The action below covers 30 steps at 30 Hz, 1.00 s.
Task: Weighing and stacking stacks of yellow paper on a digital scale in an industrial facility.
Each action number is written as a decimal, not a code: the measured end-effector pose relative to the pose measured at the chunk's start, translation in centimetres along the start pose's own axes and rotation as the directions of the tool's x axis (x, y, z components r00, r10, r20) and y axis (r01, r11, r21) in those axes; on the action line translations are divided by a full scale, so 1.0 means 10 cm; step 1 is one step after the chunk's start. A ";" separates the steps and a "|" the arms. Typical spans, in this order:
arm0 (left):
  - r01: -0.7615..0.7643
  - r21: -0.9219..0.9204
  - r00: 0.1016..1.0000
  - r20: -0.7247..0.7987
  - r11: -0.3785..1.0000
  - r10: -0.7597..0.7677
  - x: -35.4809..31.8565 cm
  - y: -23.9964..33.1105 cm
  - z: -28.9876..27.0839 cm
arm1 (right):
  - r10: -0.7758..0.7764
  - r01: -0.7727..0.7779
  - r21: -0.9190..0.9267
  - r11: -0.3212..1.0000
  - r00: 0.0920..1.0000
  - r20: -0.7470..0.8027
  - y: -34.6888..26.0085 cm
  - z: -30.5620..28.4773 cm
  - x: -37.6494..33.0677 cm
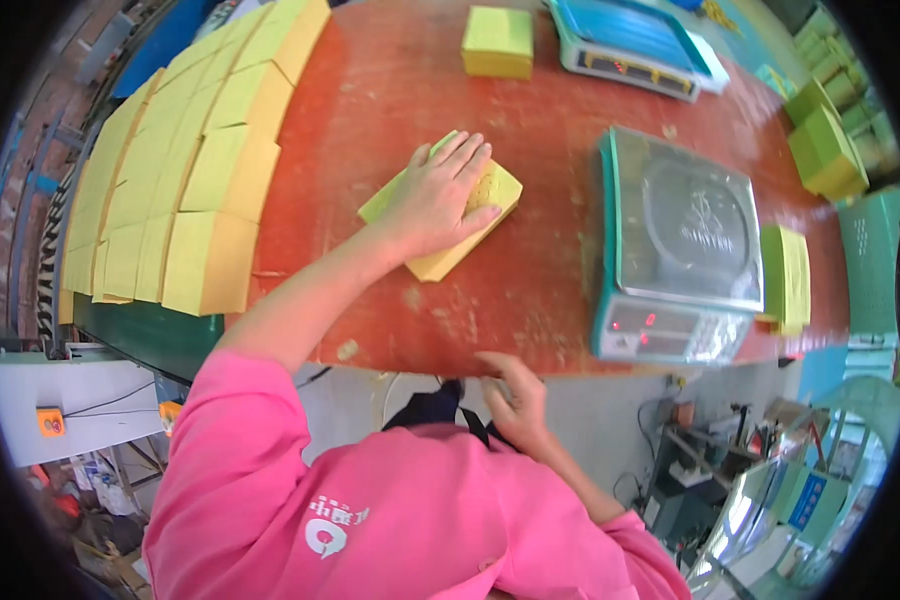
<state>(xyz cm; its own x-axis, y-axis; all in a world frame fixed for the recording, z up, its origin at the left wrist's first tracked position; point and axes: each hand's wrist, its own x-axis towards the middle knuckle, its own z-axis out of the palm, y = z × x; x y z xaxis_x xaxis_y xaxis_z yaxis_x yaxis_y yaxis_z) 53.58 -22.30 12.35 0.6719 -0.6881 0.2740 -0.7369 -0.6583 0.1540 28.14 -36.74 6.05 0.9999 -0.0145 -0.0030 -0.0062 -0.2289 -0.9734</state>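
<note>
The left hand [438, 196] lies flat, fingers spread, on a stack of yellow paper sheets [448, 212] near the middle of the red table [390, 90], its palm weighing down the loose top sheets so they stay squared. The right hand [515, 392] rests at the table's near edge, fingers curled; whether it holds anything cannot be told. A digital scale [678, 248] stands just right of the stack, pan bare, with a thin yellow pile [787, 277] beside it. Rows of yellow stacks [185, 170] line the table's left edge, another yellow stack [498, 42] and a second scale [638, 42] sit at the far edge.
</note>
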 end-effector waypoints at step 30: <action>-0.108 -0.949 0.848 0.068 -0.296 -0.526 1.33 2.89 0.33 | -0.621 0.571 -0.299 0.764 0.778 -0.100 -0.82 -3.32 0.64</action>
<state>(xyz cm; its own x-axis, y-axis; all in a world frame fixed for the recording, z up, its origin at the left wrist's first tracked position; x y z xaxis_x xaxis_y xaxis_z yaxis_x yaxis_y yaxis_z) 41.50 -51.48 17.34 0.9623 -0.2577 0.0868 0.0750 0.5584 0.8261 34.14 -67.26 21.62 0.7802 0.0339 0.6246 0.5626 -0.4747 -0.6769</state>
